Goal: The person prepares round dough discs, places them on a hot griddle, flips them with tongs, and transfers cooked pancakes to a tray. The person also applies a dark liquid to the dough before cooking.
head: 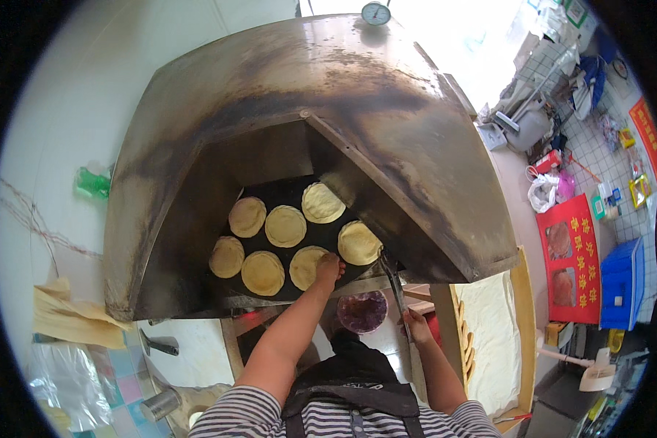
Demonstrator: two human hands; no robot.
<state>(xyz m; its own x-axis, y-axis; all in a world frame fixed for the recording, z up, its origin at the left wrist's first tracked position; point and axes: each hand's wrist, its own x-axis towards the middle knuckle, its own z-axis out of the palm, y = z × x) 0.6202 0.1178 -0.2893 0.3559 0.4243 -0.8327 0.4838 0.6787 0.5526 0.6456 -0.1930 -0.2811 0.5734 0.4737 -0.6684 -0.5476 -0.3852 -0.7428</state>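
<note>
My left hand [330,268] rests at the right edge of a round flatbread [305,269] near the front of a dark griddle [294,191]. Its fingers look curled, and the hand itself hides whether they grip the bread. In my right hand [416,327] are long dark metal tongs [396,284], whose tips reach the edge of another flatbread [359,243] at the right. Several more pale round flatbreads with crimped rims, such as this one [285,226], lie apart from each other on the griddle.
A scorched metal hood [284,71] with a dial thermometer [376,13] surrounds the griddle. Below it stands a purple-rimmed container [362,312]. To the right is a wooden box [520,328] lined with white cloth, with stacked baked pieces [465,339] along its side. A metal cylinder [161,405] lies lower left.
</note>
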